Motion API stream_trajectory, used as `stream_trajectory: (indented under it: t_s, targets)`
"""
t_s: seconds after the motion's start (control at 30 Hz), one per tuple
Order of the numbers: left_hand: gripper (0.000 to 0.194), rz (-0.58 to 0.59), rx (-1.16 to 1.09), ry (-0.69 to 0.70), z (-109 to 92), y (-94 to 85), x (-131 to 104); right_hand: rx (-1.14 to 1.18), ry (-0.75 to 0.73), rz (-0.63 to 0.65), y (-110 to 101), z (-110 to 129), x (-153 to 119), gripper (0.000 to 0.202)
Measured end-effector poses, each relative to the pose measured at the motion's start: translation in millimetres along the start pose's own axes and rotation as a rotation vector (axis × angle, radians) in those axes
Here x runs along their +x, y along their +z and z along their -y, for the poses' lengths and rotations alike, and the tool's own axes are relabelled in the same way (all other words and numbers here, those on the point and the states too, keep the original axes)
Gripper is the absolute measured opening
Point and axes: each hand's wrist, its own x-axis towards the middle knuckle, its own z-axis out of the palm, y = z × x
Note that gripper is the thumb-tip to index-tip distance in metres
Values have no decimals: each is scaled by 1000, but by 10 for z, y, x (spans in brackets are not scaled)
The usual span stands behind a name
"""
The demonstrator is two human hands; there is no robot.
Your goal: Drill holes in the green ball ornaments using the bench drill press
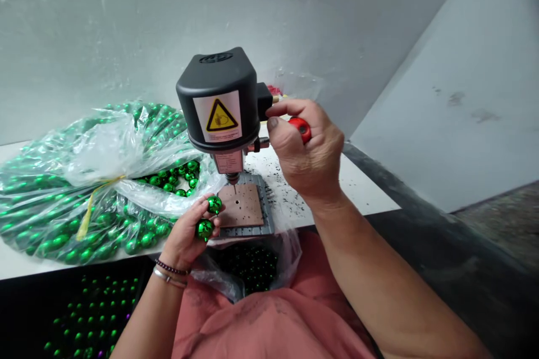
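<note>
A black drill press (217,101) with a yellow warning label stands in the middle. Its thin bit points down over a brown board (248,207) with a small dark hole, lying on a grey metal base (269,219). My left hand (189,233) is closed around two shiny green balls (214,205), at the board's left edge. To the right of the drill head, my right hand (309,146) is wrapped round a red knob (301,130), its thumb and index finger near the machine's black side box (264,102).
Clear plastic bags (101,151) full of green balls cover the table's left side. Dark shavings litter the white tabletop (357,185) at right. An open bag (290,258) of balls sits below the base. More green balls (90,320) lie at lower left.
</note>
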Motion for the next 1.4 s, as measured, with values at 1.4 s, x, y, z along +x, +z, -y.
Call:
stream_trajectory:
  t_s: [1.4]
  targets:
    - [38, -136, 1398, 285, 85, 254, 514, 29, 54, 71, -51, 18, -23, 17]
